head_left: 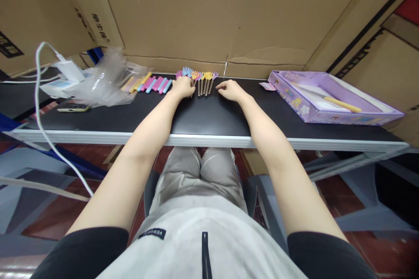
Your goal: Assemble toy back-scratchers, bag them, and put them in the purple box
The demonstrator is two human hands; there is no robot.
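A row of back scratcher rods [206, 85] with coloured claw heads in pink, blue, orange, yellow and purple lies on the black tabletop. My left hand [183, 87] is closed over the left part of this row, its fingers curled down. It covers the rods under it, so what it grips is hidden. Just right of the row, my right hand [231, 90] hovers at or on the table, fingers loosely bent and a little apart, with nothing seen in them. Left of my left hand lie several handles [157, 84] in pink, blue and yellow, side by side.
A purple open box [304, 111] with a yellow-handled tool [343, 103] inside stands at the right. Clear plastic bags [104, 80], a phone [73, 107] and a white charger [70, 70] with its cable are at the left. Cardboard walls [203, 17] rise behind the table.
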